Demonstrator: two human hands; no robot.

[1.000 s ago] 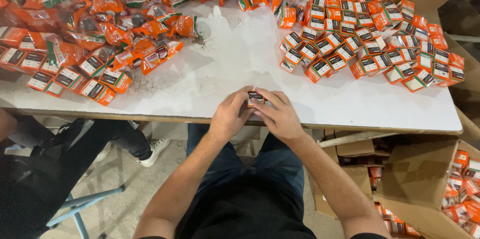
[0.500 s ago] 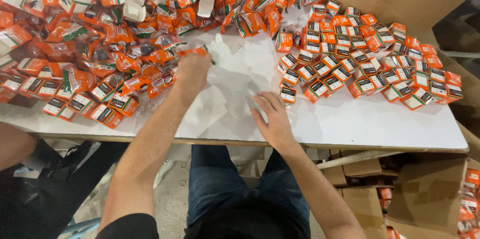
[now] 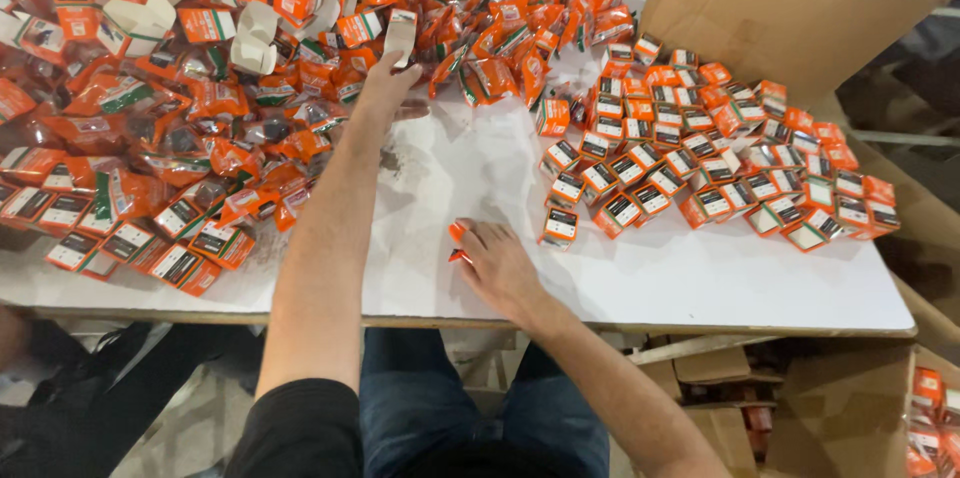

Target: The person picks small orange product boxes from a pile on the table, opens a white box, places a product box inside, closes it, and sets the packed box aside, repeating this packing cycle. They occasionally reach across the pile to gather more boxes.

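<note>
Reaching way out across the white flat-topped bench [image 3: 650, 283], the left hand [image 3: 385, 88] has its fingers spread and sits right at the edge of the big loose heap of orange plastic packets and half-open orange-and-white cardboard boxes [image 3: 200, 88] that fills the far-left part of the bench. Fingertips touch the packets there, but I can't tell if it's actually got hold of one yet.

The right hand [image 3: 500, 263] is down near the front edge of the bench, roughly mid-way along, palm down and lying flat-ish on the surface. It's covering a small orange packet [image 3: 456, 235] (only a sliver of orange pokes out at the thumb side), so it's pressing on it rather than pinching.

Just beside that hand, a single small closed orange box with a dark label [image 3: 560, 226] stands apart from the tidy spread of closed orange boxes [image 3: 720, 158] on the right half of the bench. An open brown cardboard carton [image 3: 790, 8] sits at the far-right corner.
</note>
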